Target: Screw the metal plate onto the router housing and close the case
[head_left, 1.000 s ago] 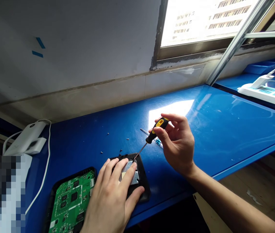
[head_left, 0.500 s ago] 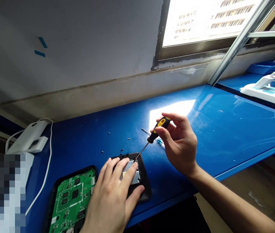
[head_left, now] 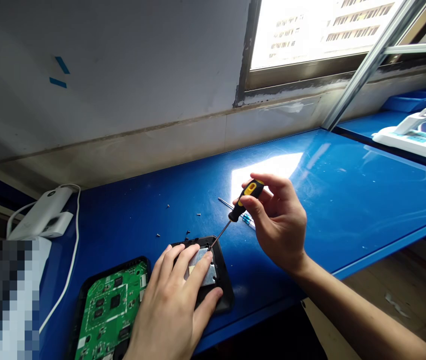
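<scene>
My right hand [head_left: 278,220] grips a black and yellow screwdriver [head_left: 249,195] by its handle. Its shaft slants down to the left, and the tip meets the upper corner area of a silver metal plate [head_left: 208,274]. That plate lies inside a black plastic cover [head_left: 227,295] on the table. Across the plate and cover rests my left hand [head_left: 178,285], fingers spread, hiding much of both. Left of it sits a black case with a green circuit board [head_left: 111,305]. Several small screws [head_left: 198,214] are scattered beyond the cover.
A second screwdriver [head_left: 225,201] lies partly behind my right hand on the blue table [head_left: 145,200]. White power equipment [head_left: 43,212] with a cable stands at the left. Another white power strip [head_left: 419,142] is at the far right, near a metal post [head_left: 363,75].
Both hands and the screwdriver stay almost in place, the tip still at the plate's corner. The view has shifted slightly. A person's hand at the far right edge is no longer visible.
</scene>
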The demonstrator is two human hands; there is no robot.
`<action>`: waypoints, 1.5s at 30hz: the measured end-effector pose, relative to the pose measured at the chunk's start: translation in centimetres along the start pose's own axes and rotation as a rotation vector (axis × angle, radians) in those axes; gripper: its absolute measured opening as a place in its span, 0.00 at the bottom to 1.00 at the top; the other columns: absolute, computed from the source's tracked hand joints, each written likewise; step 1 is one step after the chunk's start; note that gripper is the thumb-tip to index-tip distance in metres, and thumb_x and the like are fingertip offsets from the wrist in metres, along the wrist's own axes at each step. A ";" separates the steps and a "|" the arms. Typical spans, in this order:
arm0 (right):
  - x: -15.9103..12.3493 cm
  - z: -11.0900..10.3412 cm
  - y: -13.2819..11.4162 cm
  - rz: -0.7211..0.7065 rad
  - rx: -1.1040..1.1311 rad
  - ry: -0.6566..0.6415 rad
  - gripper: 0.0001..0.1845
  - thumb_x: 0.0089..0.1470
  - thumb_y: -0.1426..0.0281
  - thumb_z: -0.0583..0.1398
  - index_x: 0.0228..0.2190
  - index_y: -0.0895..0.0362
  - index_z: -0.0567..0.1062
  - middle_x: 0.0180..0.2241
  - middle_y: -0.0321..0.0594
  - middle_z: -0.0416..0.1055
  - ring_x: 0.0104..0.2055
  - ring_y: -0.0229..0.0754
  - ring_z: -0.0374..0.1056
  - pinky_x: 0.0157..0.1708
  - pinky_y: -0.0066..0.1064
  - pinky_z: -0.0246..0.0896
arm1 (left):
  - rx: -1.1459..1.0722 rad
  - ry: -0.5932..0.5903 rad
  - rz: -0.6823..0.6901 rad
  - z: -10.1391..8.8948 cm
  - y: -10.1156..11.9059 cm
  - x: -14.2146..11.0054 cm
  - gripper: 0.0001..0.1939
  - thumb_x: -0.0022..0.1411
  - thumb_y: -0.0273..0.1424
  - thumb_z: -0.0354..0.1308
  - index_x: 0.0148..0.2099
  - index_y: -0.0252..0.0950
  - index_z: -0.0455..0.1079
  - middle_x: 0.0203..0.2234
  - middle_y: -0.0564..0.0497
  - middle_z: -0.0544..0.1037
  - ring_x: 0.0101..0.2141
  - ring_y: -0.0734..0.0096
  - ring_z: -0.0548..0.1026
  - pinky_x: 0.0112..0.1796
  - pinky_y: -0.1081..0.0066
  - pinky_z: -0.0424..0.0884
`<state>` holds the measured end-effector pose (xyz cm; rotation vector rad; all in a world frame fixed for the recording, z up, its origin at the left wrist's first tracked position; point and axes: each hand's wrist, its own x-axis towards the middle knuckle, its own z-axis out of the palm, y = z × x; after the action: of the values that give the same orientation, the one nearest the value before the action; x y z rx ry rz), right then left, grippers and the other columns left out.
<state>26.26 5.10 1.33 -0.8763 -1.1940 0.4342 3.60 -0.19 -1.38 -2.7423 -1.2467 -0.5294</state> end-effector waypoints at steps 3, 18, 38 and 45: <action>0.0 0.0 0.0 0.002 -0.005 -0.001 0.14 0.60 0.69 0.69 0.47 0.49 0.75 0.37 0.35 0.75 0.37 0.40 0.78 0.36 0.34 0.83 | 0.001 -0.003 0.001 0.0 -0.1 0.0 0.23 0.72 0.39 0.58 0.66 0.43 0.67 0.59 0.45 0.78 0.58 0.44 0.74 0.51 0.42 0.80; 0.1 0.1 0.4 0.020 0.023 -0.011 0.14 0.60 0.71 0.68 0.48 0.51 0.75 0.38 0.35 0.76 0.35 0.37 0.79 0.35 0.28 0.82 | -0.020 -0.082 -0.038 -0.1 -0.2 0.0 0.24 0.73 0.40 0.56 0.68 0.46 0.66 0.62 0.49 0.76 0.61 0.44 0.73 0.55 0.39 0.78; -0.2 0.1 0.4 0.021 0.046 -0.091 0.17 0.68 0.73 0.60 0.55 0.46 0.73 0.51 0.38 0.77 0.38 0.39 0.83 0.35 0.31 0.85 | -0.080 -0.015 -0.132 0.5 1.0 0.0 0.23 0.68 0.34 0.58 0.64 0.47 0.70 0.60 0.50 0.78 0.62 0.46 0.71 0.57 0.42 0.76; -0.3 0.1 0.6 0.038 0.041 -0.074 0.17 0.68 0.71 0.61 0.55 0.45 0.73 0.51 0.38 0.77 0.38 0.39 0.83 0.35 0.33 0.85 | -0.075 0.016 -0.121 0.8 0.8 0.0 0.23 0.67 0.33 0.59 0.63 0.47 0.70 0.59 0.52 0.78 0.61 0.47 0.72 0.57 0.43 0.76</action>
<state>26.17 5.27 0.70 -0.8551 -1.2333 0.5237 4.42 -0.53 -2.07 -2.7289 -1.4247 -0.6198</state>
